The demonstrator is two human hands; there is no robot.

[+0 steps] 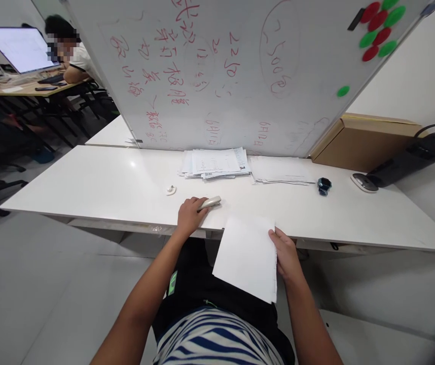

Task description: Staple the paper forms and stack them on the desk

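Note:
My left hand (192, 215) is closed around the rear of a light-coloured stapler (210, 203) near the front edge of the white desk (145, 172). In my right hand (286, 252) is a thin stack of white paper (246, 258), pinched at its right edge with the thumb on top. The paper slants over the desk edge and my lap, its blank side facing up. The fingers under the stack are hidden. A small white coiled item (171, 190) lies to the left of the stapler.
Behind the stapler lie a pile of printed sheets (217, 162) and a second paper stack (282, 170). To the right are a dark watch (324, 185), a computer mouse (364, 182) and a cardboard box (354, 144). A whiteboard (240, 101) stands behind; a person (78, 58) sits far left.

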